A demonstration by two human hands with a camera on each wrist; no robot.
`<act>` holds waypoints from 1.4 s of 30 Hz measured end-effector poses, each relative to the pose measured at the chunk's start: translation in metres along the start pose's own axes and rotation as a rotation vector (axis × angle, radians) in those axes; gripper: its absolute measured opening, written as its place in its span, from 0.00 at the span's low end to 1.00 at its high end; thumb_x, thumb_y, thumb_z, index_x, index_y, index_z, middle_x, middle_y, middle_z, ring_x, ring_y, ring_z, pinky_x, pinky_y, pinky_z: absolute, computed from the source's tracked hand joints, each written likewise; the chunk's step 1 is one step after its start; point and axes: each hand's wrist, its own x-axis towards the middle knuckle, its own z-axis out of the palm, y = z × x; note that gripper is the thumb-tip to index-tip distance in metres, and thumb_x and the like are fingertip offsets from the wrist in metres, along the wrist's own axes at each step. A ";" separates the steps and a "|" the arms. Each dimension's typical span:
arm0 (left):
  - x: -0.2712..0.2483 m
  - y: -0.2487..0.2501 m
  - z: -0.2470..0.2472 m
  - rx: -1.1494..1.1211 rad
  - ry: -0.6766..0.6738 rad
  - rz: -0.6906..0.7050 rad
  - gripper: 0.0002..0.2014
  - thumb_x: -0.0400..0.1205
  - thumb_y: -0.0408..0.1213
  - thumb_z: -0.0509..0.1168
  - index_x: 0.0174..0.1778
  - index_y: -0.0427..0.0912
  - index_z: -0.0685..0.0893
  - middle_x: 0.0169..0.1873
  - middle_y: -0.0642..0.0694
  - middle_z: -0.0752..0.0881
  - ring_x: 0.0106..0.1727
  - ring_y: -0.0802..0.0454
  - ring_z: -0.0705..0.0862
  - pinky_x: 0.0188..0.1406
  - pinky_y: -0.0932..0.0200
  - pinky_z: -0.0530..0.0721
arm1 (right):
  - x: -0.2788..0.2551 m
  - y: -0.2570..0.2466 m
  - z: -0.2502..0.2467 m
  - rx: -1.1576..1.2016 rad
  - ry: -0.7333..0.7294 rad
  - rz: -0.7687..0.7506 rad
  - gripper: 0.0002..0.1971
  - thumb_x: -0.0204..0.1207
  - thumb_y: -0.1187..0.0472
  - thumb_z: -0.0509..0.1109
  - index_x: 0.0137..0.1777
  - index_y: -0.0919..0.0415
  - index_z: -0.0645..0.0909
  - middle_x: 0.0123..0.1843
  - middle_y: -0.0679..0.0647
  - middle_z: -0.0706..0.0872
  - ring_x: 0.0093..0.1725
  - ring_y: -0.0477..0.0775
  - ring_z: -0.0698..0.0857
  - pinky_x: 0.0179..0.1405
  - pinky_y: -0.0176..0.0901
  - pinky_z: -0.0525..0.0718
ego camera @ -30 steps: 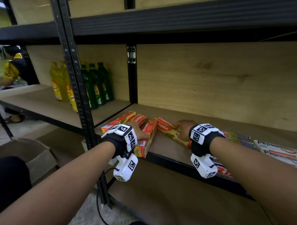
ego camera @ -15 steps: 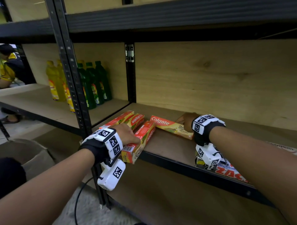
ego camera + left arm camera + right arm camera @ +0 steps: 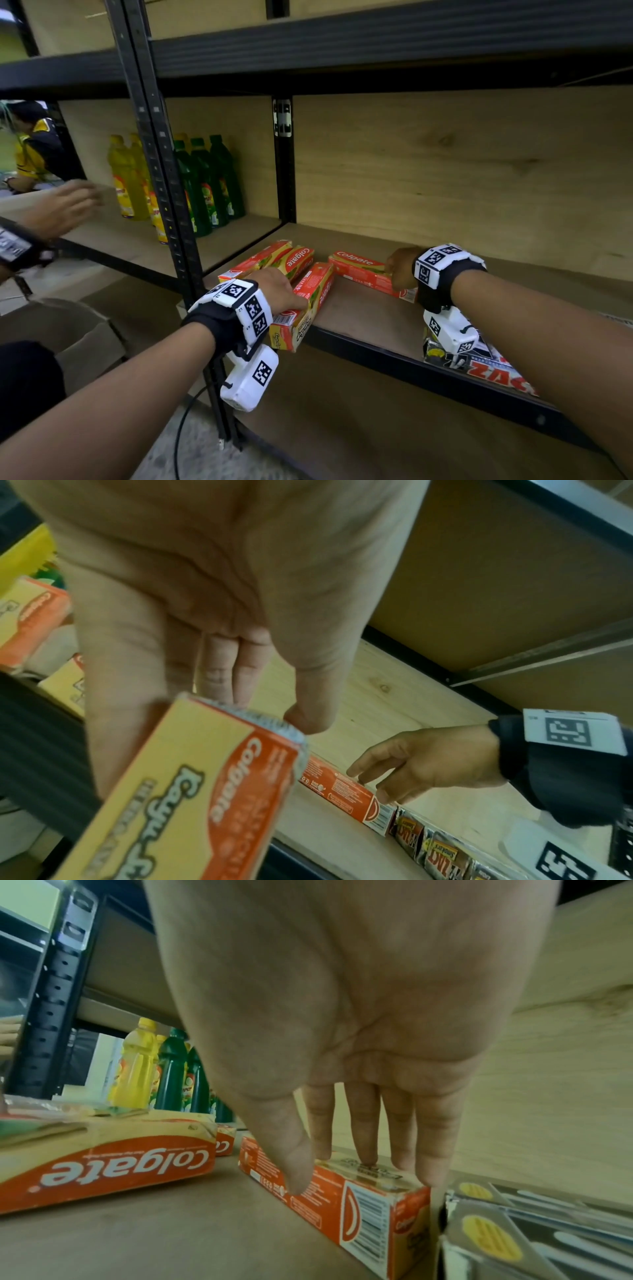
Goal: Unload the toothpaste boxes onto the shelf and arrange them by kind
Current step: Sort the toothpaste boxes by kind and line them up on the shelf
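Observation:
Several red-and-yellow Colgate toothpaste boxes lie on the wooden shelf [image 3: 370, 315]. My left hand [image 3: 287, 294] grips one Colgate box [image 3: 308, 301] from above, thumb along its right side; the box's near end overhangs the shelf's front edge. The left wrist view shows this box [image 3: 192, 791] under my palm. My right hand [image 3: 397, 274] holds a second Colgate box [image 3: 359, 269] lying crosswise farther back, with fingertips [image 3: 363, 1156] on its top and the thumb on its front face. Two more Colgate boxes [image 3: 274, 257] lie side by side at the shelf's left end.
Black ZACT packets [image 3: 493, 373] lie at the shelf's front right, just beside the right box's end. Yellow and green bottles [image 3: 202, 185] stand in the left bay behind a black upright [image 3: 164, 205]. Another person's hand [image 3: 65, 205] reaches in at far left. A cardboard box [image 3: 85, 335] sits on the floor.
The right box has swung round and slid back, now lying crosswise. The left box has slid toward the front edge. Another person's hand has appeared at the left.

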 end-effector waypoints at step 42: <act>0.022 0.011 0.015 -0.914 0.022 0.258 0.37 0.66 0.33 0.82 0.71 0.42 0.76 0.63 0.42 0.84 0.59 0.46 0.87 0.54 0.46 0.89 | -0.141 0.024 0.003 0.636 0.162 -0.167 0.31 0.67 0.58 0.83 0.69 0.53 0.75 0.54 0.51 0.86 0.42 0.51 0.89 0.39 0.41 0.90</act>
